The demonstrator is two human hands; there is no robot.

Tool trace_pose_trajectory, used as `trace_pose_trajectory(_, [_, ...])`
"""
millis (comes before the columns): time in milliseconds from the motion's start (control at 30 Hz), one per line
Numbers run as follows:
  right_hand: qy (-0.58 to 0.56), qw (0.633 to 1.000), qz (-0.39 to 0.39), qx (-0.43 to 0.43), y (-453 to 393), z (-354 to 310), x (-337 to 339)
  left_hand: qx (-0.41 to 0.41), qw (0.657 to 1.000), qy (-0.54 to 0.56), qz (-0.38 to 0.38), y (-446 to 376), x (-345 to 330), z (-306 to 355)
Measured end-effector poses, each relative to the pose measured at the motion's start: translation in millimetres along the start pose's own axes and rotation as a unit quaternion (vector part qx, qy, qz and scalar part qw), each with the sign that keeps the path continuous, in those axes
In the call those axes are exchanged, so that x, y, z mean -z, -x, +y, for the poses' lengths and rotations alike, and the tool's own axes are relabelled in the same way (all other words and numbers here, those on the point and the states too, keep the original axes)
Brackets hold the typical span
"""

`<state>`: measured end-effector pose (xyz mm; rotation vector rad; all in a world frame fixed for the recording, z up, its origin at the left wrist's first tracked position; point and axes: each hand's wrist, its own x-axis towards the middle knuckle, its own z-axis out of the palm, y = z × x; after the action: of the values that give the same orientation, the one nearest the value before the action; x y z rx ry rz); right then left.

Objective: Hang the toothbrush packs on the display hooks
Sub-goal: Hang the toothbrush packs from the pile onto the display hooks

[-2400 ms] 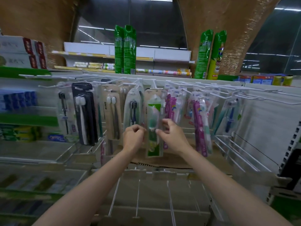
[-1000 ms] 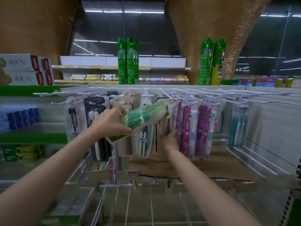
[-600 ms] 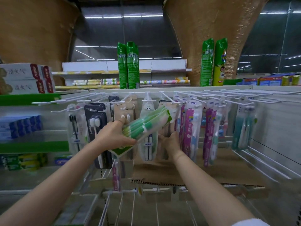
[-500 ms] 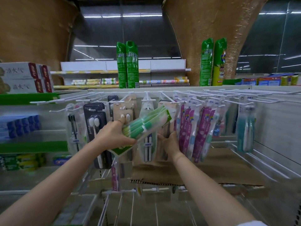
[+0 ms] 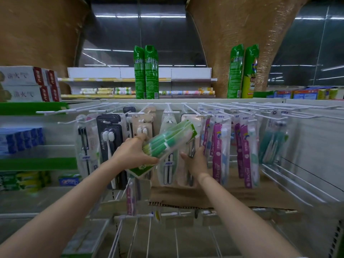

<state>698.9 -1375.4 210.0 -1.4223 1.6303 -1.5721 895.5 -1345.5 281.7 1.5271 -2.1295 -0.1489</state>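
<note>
I log one bundle of green toothbrush packs, held tilted, lower end at left, upper end rising right toward the hooks. How many packs make up the bundle I cannot tell; they overlap. The left hand grips its lower end, fingers curled round it. The bundle is off the hooks, in front of the hanging stock.

The right hand sits below the bundle's upper end, its fingers curled round a pale hanging pack on the display.

White display hooks run in a row along the top of the panel; too many overlap for a firm count. Hanging from them, left to right: one clear pack with a dark brush, black packs, beige packs, purple packs, about four visible, and teal packs at far right.

A cardboard sheet lies below the packs. Above the panel stand four green spray cans, in two pairs.
</note>
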Motion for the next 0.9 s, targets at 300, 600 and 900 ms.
trace_pose_trajectory(300, [0.139, 0.990, -0.021, -0.002, 2.7, -11.0, 1.0, 0.027, 0.992, 0.118, -0.037, 7.8, 3.6, 3.9])
trace_pose_trajectory(600, [0.256, 0.960, -0.064, -0.095, 22.9, 2.6, 2.7, 0.048, 0.989, 0.142, -0.017, 16.3, -27.4, 9.3])
trace_pose_trajectory(900, [0.243, 0.956, -0.123, -0.108, 45.3, 4.6, 78.6, 0.140, 0.957, 0.247, 0.064, 15.5, -102.8, 47.8])
